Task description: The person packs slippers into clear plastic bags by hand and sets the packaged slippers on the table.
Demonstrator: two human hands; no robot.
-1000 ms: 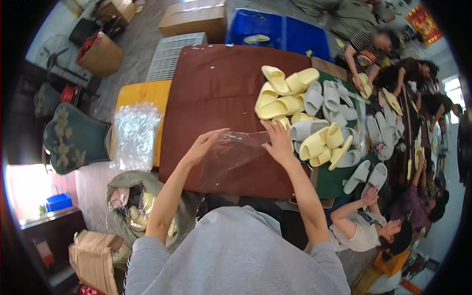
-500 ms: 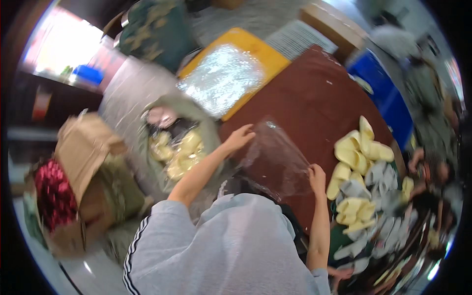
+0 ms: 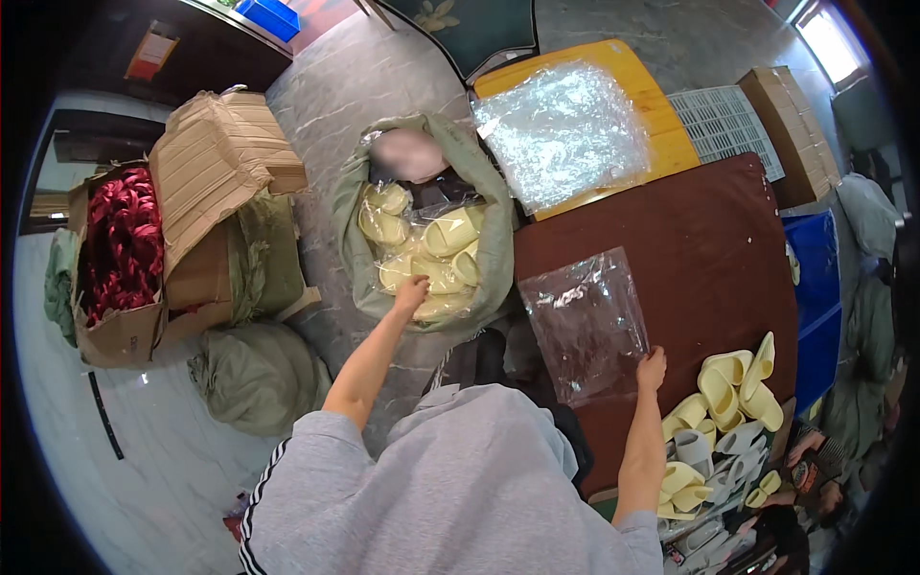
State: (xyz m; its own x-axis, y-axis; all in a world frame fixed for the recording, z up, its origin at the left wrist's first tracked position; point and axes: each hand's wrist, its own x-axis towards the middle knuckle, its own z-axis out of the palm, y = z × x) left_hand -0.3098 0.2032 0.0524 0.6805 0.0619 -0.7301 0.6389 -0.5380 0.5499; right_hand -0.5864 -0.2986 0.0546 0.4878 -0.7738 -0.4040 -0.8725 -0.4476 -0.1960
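Note:
My left hand (image 3: pixel 412 292) is over the open green sack (image 3: pixel 498 192), its fingers curled in against the clear-wrapped yellow slippers (image 3: pixel 453 231) inside; what they grip, if anything, is hidden. My right hand (image 3: pixel 652 369) pinches the edge of a clear plastic bag (image 3: pixel 586 321). That bag lies flat and looks empty, on the near left part of the brown tabletop (image 3: pixel 690 230). Beyond my right hand, loose yellow slippers (image 3: pixel 725 388) are piled with grey slippers (image 3: pixel 692 448) at the table's right corner.
A stack of clear plastic bags (image 3: pixel 575 129) covers much of a yellow board (image 3: pixel 656 96) at the far side. Blue bins (image 3: pixel 815 287) stand beyond the table. To my left are an open carton (image 3: pixel 120 335) of red shiny material (image 3: pixel 125 235) and a tied green sack (image 3: pixel 259 379).
My left hand has left the clear bag and moved left to the sack. The bag now lies flatter on the table, my right hand still at its edge. The whole view has turned.

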